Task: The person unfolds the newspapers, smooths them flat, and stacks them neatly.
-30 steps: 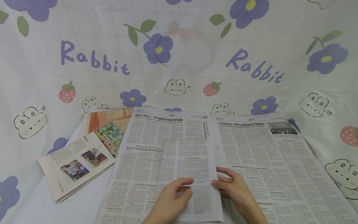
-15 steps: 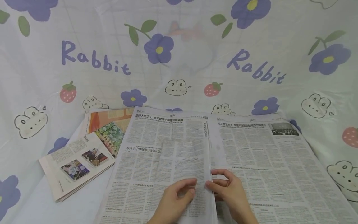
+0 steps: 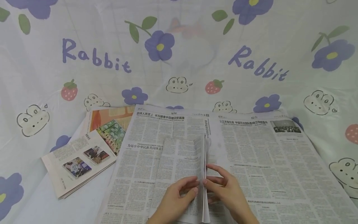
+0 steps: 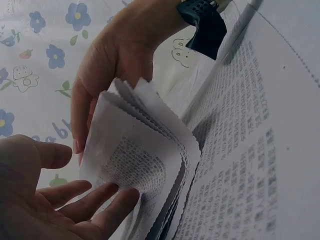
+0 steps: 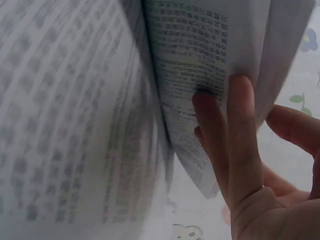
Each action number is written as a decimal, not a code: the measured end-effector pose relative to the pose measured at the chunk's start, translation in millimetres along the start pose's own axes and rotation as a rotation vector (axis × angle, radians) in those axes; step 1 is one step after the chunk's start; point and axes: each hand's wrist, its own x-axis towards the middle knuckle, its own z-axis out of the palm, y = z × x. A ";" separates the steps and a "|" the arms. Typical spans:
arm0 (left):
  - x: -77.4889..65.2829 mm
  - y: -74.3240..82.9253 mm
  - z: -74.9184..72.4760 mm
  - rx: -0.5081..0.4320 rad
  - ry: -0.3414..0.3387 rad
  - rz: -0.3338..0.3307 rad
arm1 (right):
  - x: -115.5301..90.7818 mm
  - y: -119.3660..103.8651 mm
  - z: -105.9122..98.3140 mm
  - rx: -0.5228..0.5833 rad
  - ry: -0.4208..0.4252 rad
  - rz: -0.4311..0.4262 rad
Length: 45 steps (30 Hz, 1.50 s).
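A newspaper [image 3: 179, 158] folded narrow lies over a wide spread newspaper [image 3: 279, 174] at lower middle of the head view. Its right edge stands up, several sheets thick. Along that raised edge my right hand [image 3: 227, 189] pinches the sheets, thumb on the near face and fingers behind. My left hand [image 3: 179, 196] is just left of the fold, fingers loosely bent. In the left wrist view the left hand [image 4: 65, 200] has fingertips against the printed face, and jagged sheet edges show. The right wrist view shows fingers [image 5: 242, 125] lying against the paper.
To the left, another folded paper [image 3: 84, 161] with colour photos lies on the white surface [image 3: 30, 205], with an orange printed sheet [image 3: 112, 115] behind it. A curtain [image 3: 179, 62] with rabbits, flowers and strawberries hangs across the back.
The folded newspaper's right edge has lifted upright and come left, with the right hand moving left along with it. The left hand has shifted slightly right, closer to the edge.
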 end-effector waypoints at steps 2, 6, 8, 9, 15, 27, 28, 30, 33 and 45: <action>0.7 0.7 0.5 -0.001 0.005 0.009 | -1.7 -1.8 1.5 -0.026 -0.039 -0.027; 2.1 1.7 -0.3 0.019 0.024 0.008 | -3.3 -4.0 4.2 -0.081 -0.122 -0.079; 2.0 1.7 -1.6 0.027 0.030 -0.002 | -3.2 -4.5 5.6 -0.098 -0.140 -0.086; 1.8 1.8 -2.3 0.025 0.032 -0.011 | -3.1 -4.6 6.3 -0.102 -0.144 -0.079; -1.9 1.4 -5.9 -0.015 0.041 -0.002 | -1.7 -3.4 10.1 -0.116 -0.099 -0.022; -2.6 -0.8 -8.1 -0.086 0.011 -0.024 | 4.3 1.8 8.3 -0.173 0.047 -0.004; -2.3 -1.1 -8.1 -0.082 0.009 -0.034 | 4.5 2.0 7.8 -0.170 0.048 -0.001; -2.1 -1.6 -8.6 -0.064 0.016 -0.046 | 5.0 2.4 7.6 -0.170 0.058 0.003; -1.8 -1.5 -9.5 -0.037 0.039 -0.067 | 5.6 2.6 7.3 -0.174 0.076 0.014; -0.5 3.1 -11.9 0.001 0.099 -0.075 | 6.7 3.5 2.3 -0.170 0.147 0.017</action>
